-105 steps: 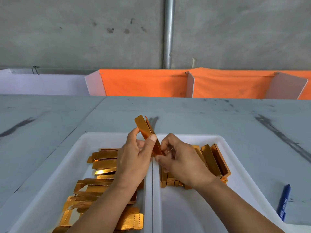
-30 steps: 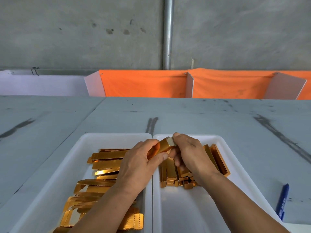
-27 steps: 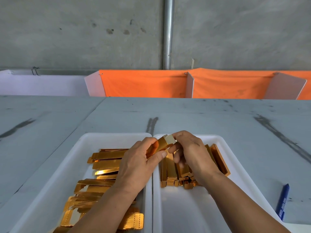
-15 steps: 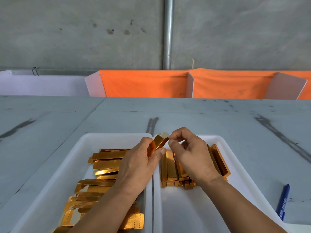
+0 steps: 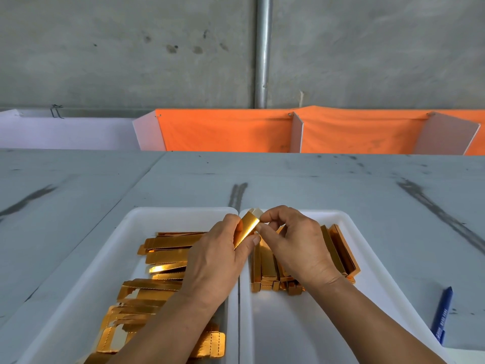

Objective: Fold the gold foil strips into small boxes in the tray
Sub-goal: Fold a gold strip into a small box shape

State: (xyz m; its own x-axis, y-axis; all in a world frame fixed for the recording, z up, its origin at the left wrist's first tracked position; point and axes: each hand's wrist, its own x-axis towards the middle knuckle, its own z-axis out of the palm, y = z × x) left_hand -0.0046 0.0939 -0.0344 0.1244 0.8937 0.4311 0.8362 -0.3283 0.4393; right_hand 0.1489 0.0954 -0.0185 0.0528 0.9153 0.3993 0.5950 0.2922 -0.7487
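A half-folded gold foil box [image 5: 246,228] stands tilted at frame centre, its white end flap up. Flat gold strips [image 5: 157,274] fill the lower-left white tray [image 5: 110,248]; finished boxes [image 5: 338,250] pile in the right tray [image 5: 367,245].

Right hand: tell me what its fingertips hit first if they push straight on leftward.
The gold box pinched by the left hand; the right hand already seems to touch its open end flap, though depth is unclear.
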